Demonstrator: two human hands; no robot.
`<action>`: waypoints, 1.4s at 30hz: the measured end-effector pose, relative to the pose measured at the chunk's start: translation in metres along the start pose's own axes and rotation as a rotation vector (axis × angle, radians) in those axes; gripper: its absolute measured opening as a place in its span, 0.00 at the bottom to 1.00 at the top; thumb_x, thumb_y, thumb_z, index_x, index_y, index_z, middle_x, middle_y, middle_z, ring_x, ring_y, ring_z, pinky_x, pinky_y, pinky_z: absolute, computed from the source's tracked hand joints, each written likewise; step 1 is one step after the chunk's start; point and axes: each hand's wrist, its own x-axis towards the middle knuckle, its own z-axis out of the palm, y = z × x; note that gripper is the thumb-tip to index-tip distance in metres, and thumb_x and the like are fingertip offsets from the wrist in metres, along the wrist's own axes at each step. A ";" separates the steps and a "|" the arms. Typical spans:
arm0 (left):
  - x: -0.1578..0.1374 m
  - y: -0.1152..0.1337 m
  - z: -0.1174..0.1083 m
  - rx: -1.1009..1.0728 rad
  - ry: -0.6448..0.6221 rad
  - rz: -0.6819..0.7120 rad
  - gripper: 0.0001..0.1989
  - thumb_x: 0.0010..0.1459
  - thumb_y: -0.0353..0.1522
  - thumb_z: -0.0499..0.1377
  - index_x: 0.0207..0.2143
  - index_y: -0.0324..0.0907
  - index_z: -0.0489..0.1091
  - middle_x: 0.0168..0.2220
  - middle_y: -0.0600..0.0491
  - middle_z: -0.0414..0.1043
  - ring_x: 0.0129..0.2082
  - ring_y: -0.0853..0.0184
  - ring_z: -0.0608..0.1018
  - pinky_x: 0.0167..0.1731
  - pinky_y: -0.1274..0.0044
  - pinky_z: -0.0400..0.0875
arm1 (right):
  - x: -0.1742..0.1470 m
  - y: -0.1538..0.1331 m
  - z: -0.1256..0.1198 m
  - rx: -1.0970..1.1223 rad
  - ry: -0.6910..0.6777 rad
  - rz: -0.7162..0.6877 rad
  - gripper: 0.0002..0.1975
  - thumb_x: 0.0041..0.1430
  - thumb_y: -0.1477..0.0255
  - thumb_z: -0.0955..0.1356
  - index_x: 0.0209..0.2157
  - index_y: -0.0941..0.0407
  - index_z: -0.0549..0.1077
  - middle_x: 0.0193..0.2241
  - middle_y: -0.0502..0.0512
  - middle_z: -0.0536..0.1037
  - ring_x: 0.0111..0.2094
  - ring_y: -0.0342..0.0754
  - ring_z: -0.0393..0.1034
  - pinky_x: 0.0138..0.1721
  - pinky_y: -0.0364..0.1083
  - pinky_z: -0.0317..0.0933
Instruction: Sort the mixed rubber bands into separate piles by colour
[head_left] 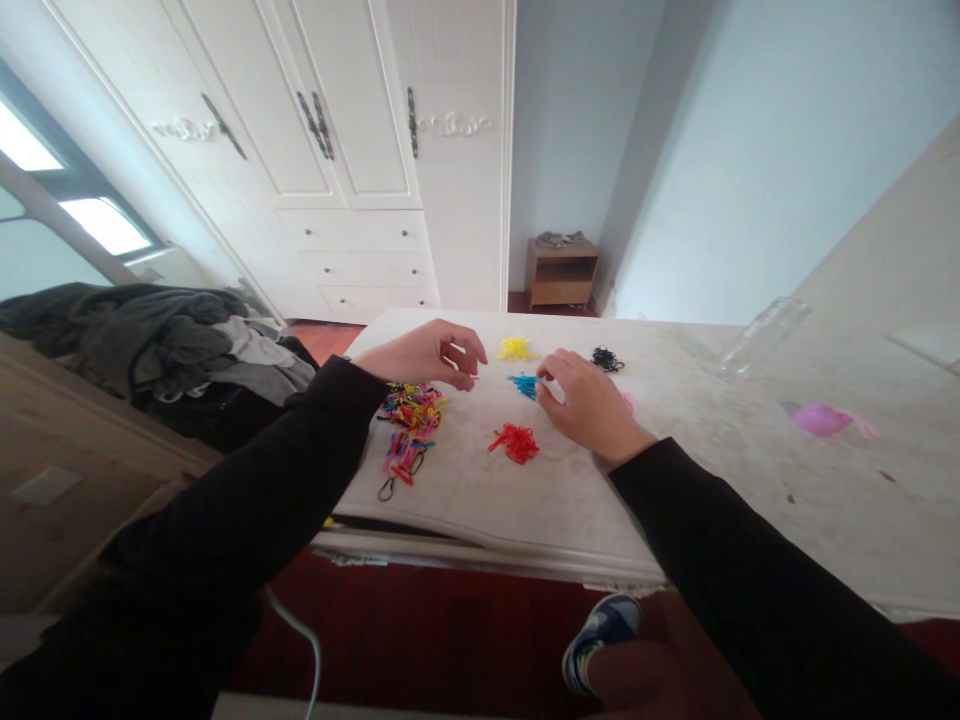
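Note:
My left hand (436, 355) is above the table, just over a mixed pile of coloured rubber bands (414, 408). Its thumb and fingers are curled together, with a tiny pinkish strand at the tips that is too small to name surely. My right hand (581, 402) reaches to the small pile of blue rubber bands (523, 385), thumb and forefinger pinched at its right edge on a blue band. A yellow pile (515, 348) lies behind, a red pile (516, 443) in front, and a black pile (606, 359) to the right. Pink bands (628, 402) show partly behind my right hand.
A clear glass (765, 335) lies tilted on the right of the pale tabletop (720, 470), with a pink pouch-like item (823, 420) near it. Dark clothes (157, 350) are heaped at the left. A white wardrobe (360, 110) and small wooden cabinet (564, 275) stand beyond.

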 end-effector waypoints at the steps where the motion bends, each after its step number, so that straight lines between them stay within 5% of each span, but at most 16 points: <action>1: 0.002 0.000 0.004 -0.024 0.034 0.010 0.16 0.47 0.31 0.73 0.38 0.40 0.75 0.31 0.52 0.79 0.31 0.67 0.83 0.30 0.78 0.77 | 0.000 -0.001 0.000 0.022 -0.002 -0.036 0.04 0.62 0.77 0.64 0.35 0.55 0.70 0.35 0.58 0.75 0.39 0.54 0.68 0.43 0.51 0.62; 10: 0.010 0.005 0.037 -0.160 0.057 0.089 0.18 0.45 0.32 0.75 0.36 0.38 0.73 0.32 0.54 0.78 0.33 0.67 0.84 0.35 0.77 0.82 | 0.000 -0.003 0.002 0.161 0.023 -0.255 0.06 0.69 0.71 0.66 0.39 0.56 0.75 0.36 0.58 0.78 0.42 0.53 0.70 0.45 0.51 0.66; 21: 0.010 0.004 0.047 -0.132 0.027 0.119 0.19 0.48 0.32 0.74 0.41 0.39 0.74 0.31 0.54 0.77 0.33 0.68 0.83 0.34 0.77 0.82 | -0.001 -0.005 0.000 0.293 0.001 -0.297 0.06 0.68 0.71 0.68 0.43 0.53 0.78 0.37 0.56 0.78 0.42 0.51 0.71 0.44 0.51 0.68; 31: 0.010 0.006 0.049 -0.120 0.036 0.107 0.21 0.48 0.31 0.74 0.44 0.40 0.73 0.31 0.54 0.78 0.33 0.67 0.83 0.36 0.75 0.83 | 0.001 -0.008 -0.001 0.257 -0.033 -0.289 0.10 0.70 0.74 0.64 0.36 0.55 0.77 0.35 0.57 0.78 0.41 0.50 0.70 0.44 0.50 0.66; 37: 0.011 0.003 0.048 -0.107 0.048 0.102 0.23 0.52 0.31 0.72 0.49 0.39 0.73 0.40 0.48 0.82 0.34 0.68 0.84 0.37 0.75 0.82 | -0.004 0.040 -0.032 0.311 0.117 -0.009 0.07 0.63 0.72 0.69 0.30 0.56 0.77 0.28 0.53 0.75 0.31 0.47 0.67 0.36 0.48 0.61; 42: 0.010 0.004 0.047 -0.072 0.104 0.117 0.19 0.53 0.33 0.71 0.47 0.39 0.73 0.32 0.52 0.81 0.34 0.67 0.84 0.39 0.74 0.82 | -0.022 0.095 -0.068 0.440 -0.016 0.284 0.11 0.55 0.63 0.73 0.27 0.56 0.79 0.24 0.52 0.76 0.28 0.46 0.66 0.31 0.47 0.57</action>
